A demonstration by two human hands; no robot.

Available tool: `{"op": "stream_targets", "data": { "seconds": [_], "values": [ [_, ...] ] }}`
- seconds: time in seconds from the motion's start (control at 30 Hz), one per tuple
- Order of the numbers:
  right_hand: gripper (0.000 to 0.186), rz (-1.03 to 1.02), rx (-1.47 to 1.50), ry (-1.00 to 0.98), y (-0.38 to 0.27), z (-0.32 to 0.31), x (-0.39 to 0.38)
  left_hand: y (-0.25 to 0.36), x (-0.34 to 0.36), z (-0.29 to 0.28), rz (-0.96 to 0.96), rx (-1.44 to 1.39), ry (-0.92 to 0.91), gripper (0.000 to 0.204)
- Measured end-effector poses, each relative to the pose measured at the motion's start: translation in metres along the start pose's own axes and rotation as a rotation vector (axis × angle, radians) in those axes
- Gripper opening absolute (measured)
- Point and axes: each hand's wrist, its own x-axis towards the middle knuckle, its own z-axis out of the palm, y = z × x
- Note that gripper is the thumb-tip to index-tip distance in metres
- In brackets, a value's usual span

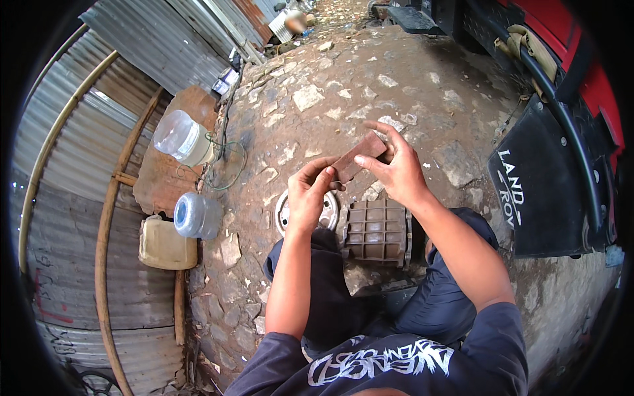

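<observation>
Both hands hold a reddish-brown, flat rectangular piece [358, 156] up in front of me, tilted with its right end higher. It resembles sandpaper, but its exact kind is unclear. My left hand [313, 191] pinches its lower left end between thumb and fingers. At the upper right end, my right hand [400, 166] presses its thumb on the face, with the index finger stretched out past the edge. Below the hands, between my knees, sits a ribbed, brown metal housing [376, 231]. A round pale metal disc with holes [328, 216] lies left of it, partly covered by my left hand and leg.
Uneven stone ground [297, 125] spreads around me. On the left stand a clear bucket [185, 140], a blue water jug [198, 215] and a yellowish jerrycan [166, 244] beside a corrugated metal wall [66, 178]. A vehicle's black mudflap [538, 178] hangs at the right.
</observation>
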Motion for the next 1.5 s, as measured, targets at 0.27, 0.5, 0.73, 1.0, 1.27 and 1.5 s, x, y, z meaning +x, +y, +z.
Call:
{"op": "stream_targets", "data": {
  "seconds": [0.27, 0.5, 0.73, 1.0, 1.27, 1.5],
  "values": [
    [0.05, -0.36, -0.592, 0.062, -0.011, -0.012, 0.001, -0.005, 0.001, 0.005, 0.013, -0.024, 0.032, 0.026],
    [0.058, -0.14, -0.569, -0.095, -0.012, 0.0, -0.011, -0.004, 0.004, 0.013, -0.022, -0.07, 0.147, 0.03],
    [0.047, -0.165, -0.435, -0.2, -0.002, 0.006, -0.01, -0.006, 0.005, 0.013, -0.009, -0.125, 0.117, 0.036],
    [0.037, -0.25, -0.461, -0.326, -0.009, -0.003, -0.011, -0.005, 0.002, 0.011, 0.105, 0.046, 0.073, 0.033],
    [0.031, -0.204, -0.587, -0.498, -0.014, -0.015, -0.009, -0.006, 0.002, 0.004, 0.209, 0.392, -0.06, 0.02],
    [0.027, -0.178, -0.391, -0.273, -0.024, -0.022, -0.003, -0.008, 0.004, 0.005, -0.001, 0.157, 0.034, 0.02]
  ]
}}
